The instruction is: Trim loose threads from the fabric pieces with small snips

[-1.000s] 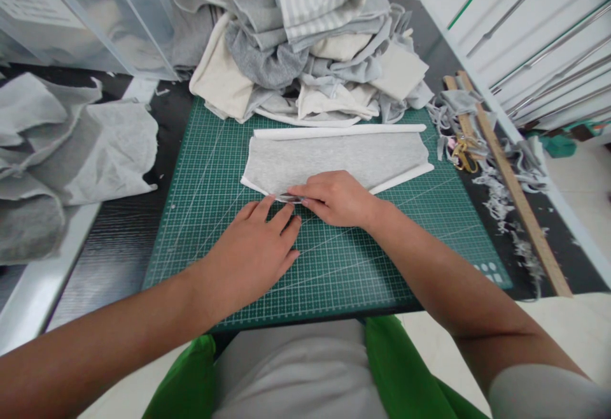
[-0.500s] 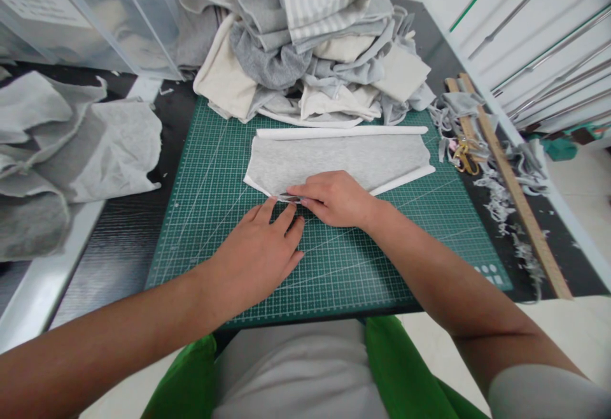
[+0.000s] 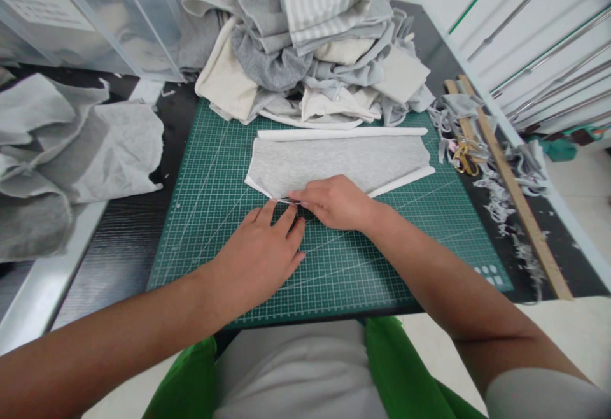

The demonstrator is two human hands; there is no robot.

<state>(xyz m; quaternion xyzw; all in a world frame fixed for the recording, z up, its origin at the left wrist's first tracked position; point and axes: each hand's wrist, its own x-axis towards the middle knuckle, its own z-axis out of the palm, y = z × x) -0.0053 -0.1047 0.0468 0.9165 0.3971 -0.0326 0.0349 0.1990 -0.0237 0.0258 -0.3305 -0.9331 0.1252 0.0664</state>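
No readable text anywhere, paper label on the clear plastic bin at top left too blurred to make out, fine grid lines and small pale squares printed on the green cutting mat, no legible numbers on them

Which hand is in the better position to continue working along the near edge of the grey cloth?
Probably the right hand: it pinches a small metal tool at the near edge of the cloth. The left hand lies flat on the mat beside it.

1 head camera looks steeply down, close over the cutting mat.
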